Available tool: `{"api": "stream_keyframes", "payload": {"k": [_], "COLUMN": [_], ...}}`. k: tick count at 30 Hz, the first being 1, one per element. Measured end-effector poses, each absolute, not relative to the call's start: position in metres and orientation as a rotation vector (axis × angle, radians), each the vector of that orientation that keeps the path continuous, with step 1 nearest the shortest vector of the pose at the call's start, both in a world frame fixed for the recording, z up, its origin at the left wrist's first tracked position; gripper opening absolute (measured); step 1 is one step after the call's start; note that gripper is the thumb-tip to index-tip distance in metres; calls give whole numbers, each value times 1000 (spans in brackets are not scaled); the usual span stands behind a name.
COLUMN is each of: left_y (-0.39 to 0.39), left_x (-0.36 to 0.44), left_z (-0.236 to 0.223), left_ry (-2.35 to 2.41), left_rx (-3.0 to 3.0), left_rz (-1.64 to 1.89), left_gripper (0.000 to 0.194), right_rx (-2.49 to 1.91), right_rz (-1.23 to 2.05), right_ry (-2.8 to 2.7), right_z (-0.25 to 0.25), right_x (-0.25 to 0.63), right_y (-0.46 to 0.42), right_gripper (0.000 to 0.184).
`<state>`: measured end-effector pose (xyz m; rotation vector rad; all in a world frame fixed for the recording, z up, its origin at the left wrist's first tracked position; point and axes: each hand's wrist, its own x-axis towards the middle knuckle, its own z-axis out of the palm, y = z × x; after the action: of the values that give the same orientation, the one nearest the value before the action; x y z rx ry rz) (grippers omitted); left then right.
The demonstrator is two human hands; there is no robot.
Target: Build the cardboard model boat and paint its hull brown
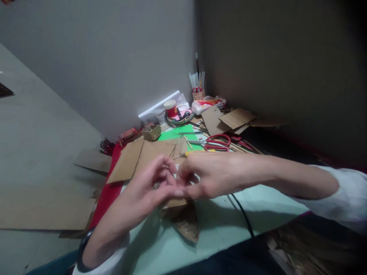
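A brown cardboard piece [185,223], shaped like a small boat with a pointed front end, rests on the pale green tabletop under both hands. My left hand [150,187] curls over its far part from the left, thumb along the top edge and fingers bent. From the right, my right hand [213,173] meets it, thumb and forefinger pinched close to the left thumb tip. Whatever lies between the right fingertips is hidden. Just beyond the knuckles, a thin metal-tipped tool with a yellow part [183,154] shows partly.
Red-handled scissors [218,142] lie beyond my right hand, near thin wooden sticks. Flat cardboard [126,160] covers the left side; more cardboard sheets [237,118] are stacked back right. A red paper cup [171,109] stands at the back. A black cable [243,214] crosses the table's front.
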<state>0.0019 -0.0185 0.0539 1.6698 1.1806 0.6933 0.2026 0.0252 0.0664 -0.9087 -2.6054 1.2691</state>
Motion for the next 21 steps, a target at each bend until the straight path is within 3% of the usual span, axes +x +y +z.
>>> {"api": "stream_keyframes", "payload": {"k": [5, 10, 16, 21], "left_y": [-25, -33, -30, -9], "left_x": [-16, -30, -16, -19], "left_z": [50, 22, 6, -1], "left_ry": [1561, 1807, 1879, 1886], "left_rx": [1869, 2002, 1947, 1756], "left_rz": [1023, 866, 816, 740], "left_gripper": [22, 57, 75, 28], "right_rx": [-1003, -1101, -1090, -1206], "right_rz": [1417, 1559, 1721, 1779], "right_ry": [-2304, -2045, -1906, -1883], "right_z": [39, 1, -30, -39], "right_x": [212, 212, 199, 196], "right_y": [35, 53, 67, 72], "right_gripper": [7, 10, 7, 3]}}
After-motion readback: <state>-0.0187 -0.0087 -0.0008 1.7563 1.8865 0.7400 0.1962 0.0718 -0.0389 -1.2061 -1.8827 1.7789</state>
